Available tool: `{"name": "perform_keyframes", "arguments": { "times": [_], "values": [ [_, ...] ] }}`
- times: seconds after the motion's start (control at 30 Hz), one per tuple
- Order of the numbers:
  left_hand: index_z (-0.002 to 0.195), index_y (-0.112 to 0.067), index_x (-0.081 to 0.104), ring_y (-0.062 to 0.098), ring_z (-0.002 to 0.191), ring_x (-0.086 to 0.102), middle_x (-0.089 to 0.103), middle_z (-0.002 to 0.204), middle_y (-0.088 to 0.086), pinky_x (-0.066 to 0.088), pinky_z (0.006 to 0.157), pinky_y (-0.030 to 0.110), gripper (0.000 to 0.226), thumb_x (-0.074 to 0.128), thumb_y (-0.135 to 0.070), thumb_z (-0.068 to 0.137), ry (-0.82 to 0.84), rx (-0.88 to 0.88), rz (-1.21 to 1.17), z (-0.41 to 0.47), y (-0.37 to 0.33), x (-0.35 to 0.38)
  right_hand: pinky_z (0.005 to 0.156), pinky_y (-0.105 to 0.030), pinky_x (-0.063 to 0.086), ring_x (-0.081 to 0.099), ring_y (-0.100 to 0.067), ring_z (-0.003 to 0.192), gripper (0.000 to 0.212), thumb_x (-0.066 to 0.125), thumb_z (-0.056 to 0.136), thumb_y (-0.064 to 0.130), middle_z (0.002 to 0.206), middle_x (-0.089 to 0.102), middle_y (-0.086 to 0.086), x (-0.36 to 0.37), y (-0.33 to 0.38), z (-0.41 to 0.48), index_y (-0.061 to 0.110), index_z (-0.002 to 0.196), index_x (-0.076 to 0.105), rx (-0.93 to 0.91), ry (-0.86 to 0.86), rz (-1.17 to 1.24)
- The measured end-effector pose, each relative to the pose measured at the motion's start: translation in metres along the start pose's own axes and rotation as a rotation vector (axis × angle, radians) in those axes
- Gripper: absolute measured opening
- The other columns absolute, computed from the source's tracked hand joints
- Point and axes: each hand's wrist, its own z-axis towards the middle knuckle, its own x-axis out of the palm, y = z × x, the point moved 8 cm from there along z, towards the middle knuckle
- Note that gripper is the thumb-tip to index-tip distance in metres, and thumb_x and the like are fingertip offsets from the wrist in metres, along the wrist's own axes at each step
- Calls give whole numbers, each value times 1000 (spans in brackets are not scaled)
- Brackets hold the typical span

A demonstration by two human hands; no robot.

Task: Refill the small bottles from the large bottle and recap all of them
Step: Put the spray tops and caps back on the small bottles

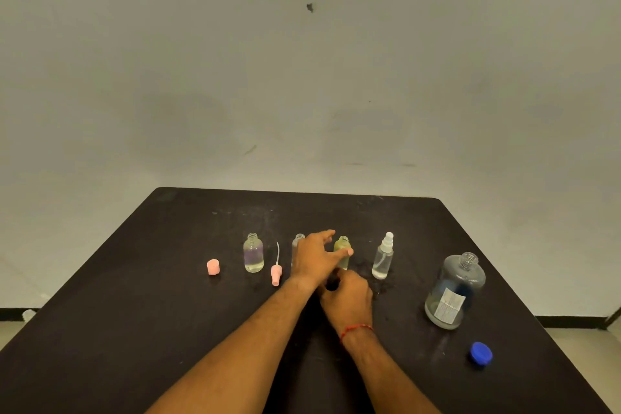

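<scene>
On the black table (134, 329) stand a row of small bottles. At the left is an uncapped clear bottle (253, 254). An uncapped clear bottle (298, 239) is partly hidden behind my left hand. Then come an uncapped yellow bottle (342, 244) and a clear spray bottle (383, 257) with its white pump on. My left hand (316, 259) reaches over to the yellow bottle with fingers spread, thumb across its front. Just below, my right hand (349, 299) pinches a small dark cap (332, 285). The large clear bottle (453, 292) stands open at the right.
A pink cap (213, 267) and a pink spray pump (276, 270) with its tube lie among the left bottles. A blue cap (481, 353) lies near the table's right edge. A plain wall rises behind the table's far edge.
</scene>
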Motion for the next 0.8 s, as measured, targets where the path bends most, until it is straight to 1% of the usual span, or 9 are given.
{"name": "perform_keyframes", "arguments": {
  "times": [0.1, 0.17, 0.27, 0.33, 0.4, 0.5, 0.6, 0.7, 0.8],
  "values": [
    [136, -20, 60, 12, 122, 61, 65, 134, 1, 50, 103, 28, 66, 83, -40, 77, 22, 2, 55, 4, 1, 4, 58, -27, 50, 59, -10, 64, 11, 67, 80, 15, 73, 63, 4, 6, 4, 5, 20, 73, 59, -14, 4, -49],
    [135, -21, 61, 13, 119, 62, 66, 131, -1, 52, 102, 31, 64, 82, -42, 78, 18, 2, 100, 6, 1, 4, 61, -26, 48, 60, -14, 71, 4, 63, 83, 13, 82, 65, 0, 10, 8, 7, 16, 81, 63, -43, -5, -82],
    [127, -24, 67, 11, 110, 66, 72, 121, -4, 54, 99, 34, 55, 82, -43, 78, 24, -1, 138, 8, 0, 6, 62, -24, 45, 62, -17, 76, 5, 61, 86, 12, 86, 66, -2, 13, 7, 9, 13, 87, 65, -58, -6, -113],
    [118, -26, 72, 9, 102, 67, 75, 111, -6, 56, 95, 35, 45, 82, -43, 78, 35, 3, 168, 9, -1, 7, 61, -23, 44, 62, -15, 74, 3, 62, 85, 13, 81, 65, 1, 10, 6, 8, 15, 84, 65, -54, 3, -117],
    [112, -26, 74, 8, 96, 69, 76, 104, -6, 58, 92, 36, 37, 81, -41, 79, 38, -1, 171, 9, -1, 8, 60, -22, 46, 61, -11, 70, 6, 64, 84, 17, 76, 61, 6, 5, 3, 6, 20, 79, 62, -50, 3, -129],
    [104, -26, 77, 6, 91, 70, 77, 96, -7, 59, 89, 37, 27, 81, -39, 81, 35, 8, 165, 6, -1, 9, 63, -26, 50, 56, -9, 67, 11, 61, 85, 25, 78, 55, 8, -13, -7, 1, 24, 75, 55, -18, -9, -184],
    [104, -26, 77, 5, 90, 70, 77, 96, -9, 59, 89, 37, 25, 80, -37, 82, 26, 38, 134, 1, -2, 9, 62, -28, 50, 57, -10, 67, 14, 66, 81, 24, 75, 56, 9, -43, -14, -5, 26, 79, 52, -26, -103, -138],
    [108, -26, 76, 4, 94, 69, 77, 99, -10, 57, 92, 35, 28, 78, -37, 83, 7, 50, 97, -7, -3, 8, 60, -24, 45, 55, -8, 65, 20, 71, 77, 17, 72, 57, 8, -72, -13, -8, 26, 78, 53, -82, -197, -112],
    [109, -27, 74, 4, 95, 68, 75, 99, -11, 57, 92, 35, 28, 75, -41, 84, 3, 66, 104, -13, -7, 7, 58, -16, 41, 54, -7, 63, 18, 76, 73, 14, 72, 58, 7, -98, -7, -8, 24, 79, 61, -130, -278, -86]
  ]
}}
